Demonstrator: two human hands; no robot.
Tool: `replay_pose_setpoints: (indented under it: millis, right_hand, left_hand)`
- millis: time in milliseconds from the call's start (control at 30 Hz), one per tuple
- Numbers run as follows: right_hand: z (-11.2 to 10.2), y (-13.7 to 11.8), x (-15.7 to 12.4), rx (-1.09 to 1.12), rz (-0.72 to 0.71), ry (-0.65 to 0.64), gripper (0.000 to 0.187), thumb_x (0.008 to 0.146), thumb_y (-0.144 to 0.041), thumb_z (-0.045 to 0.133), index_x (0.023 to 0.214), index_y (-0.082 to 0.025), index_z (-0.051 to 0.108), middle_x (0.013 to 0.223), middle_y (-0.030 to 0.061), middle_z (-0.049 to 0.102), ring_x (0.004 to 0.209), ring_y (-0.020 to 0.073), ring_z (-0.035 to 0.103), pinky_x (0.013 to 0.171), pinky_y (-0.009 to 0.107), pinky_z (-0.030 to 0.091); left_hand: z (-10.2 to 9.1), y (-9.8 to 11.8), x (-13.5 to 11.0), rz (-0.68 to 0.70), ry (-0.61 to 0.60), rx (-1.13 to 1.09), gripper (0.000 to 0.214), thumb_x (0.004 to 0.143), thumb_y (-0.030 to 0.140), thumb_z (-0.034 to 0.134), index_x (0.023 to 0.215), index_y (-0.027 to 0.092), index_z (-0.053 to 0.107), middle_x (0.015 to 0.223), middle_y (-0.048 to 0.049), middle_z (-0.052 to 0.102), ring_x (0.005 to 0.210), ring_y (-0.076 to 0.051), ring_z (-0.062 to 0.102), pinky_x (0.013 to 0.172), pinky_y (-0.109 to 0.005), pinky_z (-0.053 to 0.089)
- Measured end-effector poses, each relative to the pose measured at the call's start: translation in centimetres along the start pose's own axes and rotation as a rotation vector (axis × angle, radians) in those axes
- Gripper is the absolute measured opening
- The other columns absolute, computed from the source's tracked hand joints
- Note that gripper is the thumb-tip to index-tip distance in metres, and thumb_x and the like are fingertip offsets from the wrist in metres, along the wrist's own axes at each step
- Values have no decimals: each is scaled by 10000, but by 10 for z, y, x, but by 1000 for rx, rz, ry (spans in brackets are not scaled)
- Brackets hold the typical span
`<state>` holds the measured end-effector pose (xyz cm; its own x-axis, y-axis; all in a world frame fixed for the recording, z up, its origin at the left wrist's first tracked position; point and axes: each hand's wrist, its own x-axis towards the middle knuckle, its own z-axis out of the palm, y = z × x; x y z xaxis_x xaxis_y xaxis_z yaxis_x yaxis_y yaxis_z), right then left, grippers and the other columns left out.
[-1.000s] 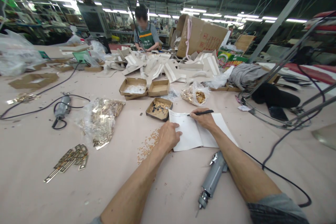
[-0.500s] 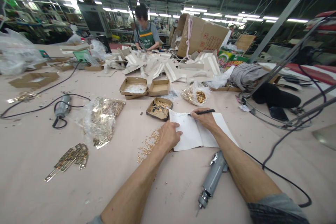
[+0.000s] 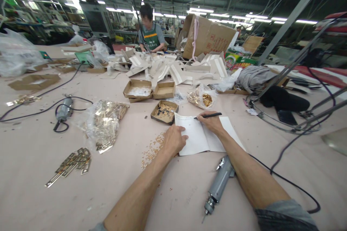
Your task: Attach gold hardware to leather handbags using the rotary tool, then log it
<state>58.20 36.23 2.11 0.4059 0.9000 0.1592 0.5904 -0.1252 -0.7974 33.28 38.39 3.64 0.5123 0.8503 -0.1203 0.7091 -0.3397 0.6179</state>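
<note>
An open notebook (image 3: 193,139) with white pages lies on the table, a few faint lines of writing at its top left. My right hand (image 3: 211,122) is closed around a black pen (image 3: 213,115), its tip at the upper part of the left page. Resting on that page's left edge is my left hand (image 3: 175,139), fingers apart and holding nothing. Small gold screws or studs (image 3: 153,149) are scattered beside my left wrist. Just beyond it sits a cardboard tray (image 3: 154,118) with more gold pieces and dark bits.
A grey electric screwdriver (image 3: 218,186) lies below the notebook, its cable running right. On the left are a bag of metal plates (image 3: 105,122), loose plates (image 3: 73,162) and a second screwdriver (image 3: 64,110). Beyond the pale part pile (image 3: 173,70), a person (image 3: 151,36) works.
Hands, notebook and pen stay almost in place. The view has shifted very slightly; nothing has been taken hold of or let go.
</note>
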Motion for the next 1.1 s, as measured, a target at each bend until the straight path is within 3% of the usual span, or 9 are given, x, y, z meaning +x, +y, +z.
replay_pose_setpoints:
  millis: [1100]
  right_hand:
    - [0, 4, 2, 37, 59, 20, 184, 741, -365, 740, 727, -192, 803, 759, 36, 757, 741, 198, 680, 720, 310, 496]
  left_hand:
    - [1, -2, 0, -1, 3, 2, 442, 893, 347, 809, 1315, 216, 816, 1359, -158, 743, 1268, -340, 694, 1140, -421, 520]
